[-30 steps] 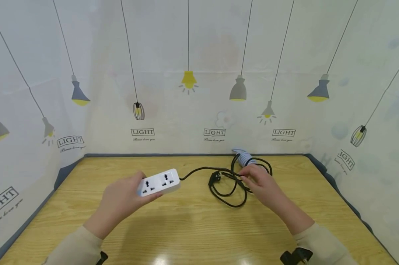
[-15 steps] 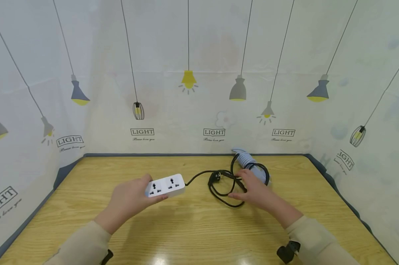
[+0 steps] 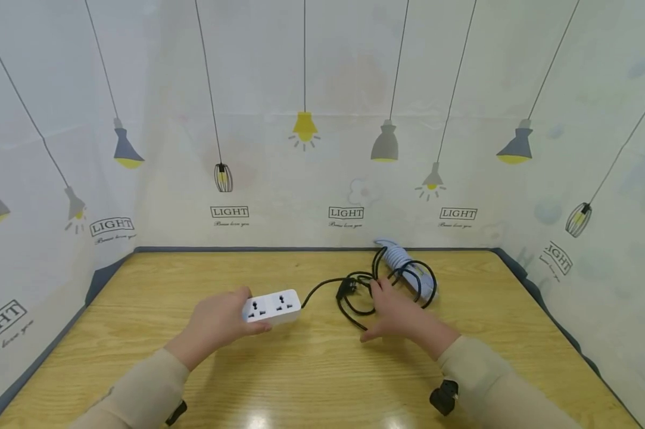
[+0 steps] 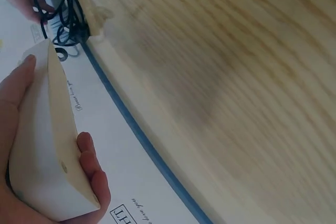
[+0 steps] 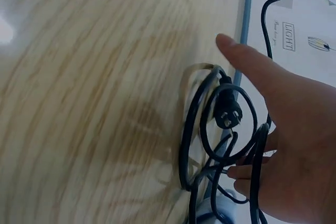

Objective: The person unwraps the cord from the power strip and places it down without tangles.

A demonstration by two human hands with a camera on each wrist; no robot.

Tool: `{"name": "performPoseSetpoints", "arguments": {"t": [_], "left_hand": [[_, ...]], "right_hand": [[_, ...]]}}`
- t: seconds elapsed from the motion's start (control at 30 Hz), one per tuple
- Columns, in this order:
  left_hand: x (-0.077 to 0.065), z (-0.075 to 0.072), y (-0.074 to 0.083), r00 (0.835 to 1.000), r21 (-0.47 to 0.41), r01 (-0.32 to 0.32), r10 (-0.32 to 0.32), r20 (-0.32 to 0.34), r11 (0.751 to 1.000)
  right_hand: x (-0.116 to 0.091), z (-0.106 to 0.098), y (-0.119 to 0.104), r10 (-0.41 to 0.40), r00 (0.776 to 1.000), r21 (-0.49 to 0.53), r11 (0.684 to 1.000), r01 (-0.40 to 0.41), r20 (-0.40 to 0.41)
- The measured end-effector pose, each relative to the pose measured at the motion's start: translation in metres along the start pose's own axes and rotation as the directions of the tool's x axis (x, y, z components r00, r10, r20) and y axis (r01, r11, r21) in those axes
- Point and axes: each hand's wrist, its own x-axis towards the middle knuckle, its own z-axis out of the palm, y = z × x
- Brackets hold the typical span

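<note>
My left hand (image 3: 215, 322) grips a white power strip (image 3: 273, 306) by its left end, tilted with the sockets facing up. The left wrist view shows its plain underside, thumb on one side and fingers on the other. From its right end a black cord (image 3: 322, 282) runs to a loose tangle of loops. A black plug (image 5: 227, 109) with bare metal pins lies among these loops. My right hand (image 3: 402, 316) is over the tangle with thumb and fingers spread apart; in the right wrist view, cord strands cross in front of its fingers.
A pale blue object with a ribbed, coil-like part (image 3: 396, 257) lies at the table's back edge, with cord loops over it. The wooden table (image 3: 311, 381) is bounded by walls printed with lamps (image 3: 304, 179). Black devices (image 3: 443, 397) sit at both wrists.
My left hand has moved the power strip slightly right and nearer. My right hand has released its pinch on the cord, spread its fingers and shifted left; cord loops over the pale blue object have loosened.
</note>
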Motion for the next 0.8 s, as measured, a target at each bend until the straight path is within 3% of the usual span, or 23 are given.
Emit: {"name": "performPoseSetpoints", "arguments": {"t": [0.37, 0.63, 0.8], "left_hand": [[0.004, 0.012, -0.013, 0.997, 0.048, -0.053, 0.050, 0.065, 0.997], [0.006, 0.016, -0.019, 0.992, 0.047, -0.075, 0.070, 0.105, 0.996], [0.010, 0.021, -0.026, 0.991, 0.112, -0.102, 0.091, 0.097, 0.989]], "right_hand": [[0.019, 0.002, -0.006, 0.056, 0.988, -0.022, 0.998, -0.053, 0.141], [0.024, 0.003, -0.004, 0.012, 0.990, -0.064, 0.998, -0.003, 0.144], [0.025, 0.003, -0.003, -0.024, 0.991, -0.107, 0.993, 0.038, 0.131]]}}
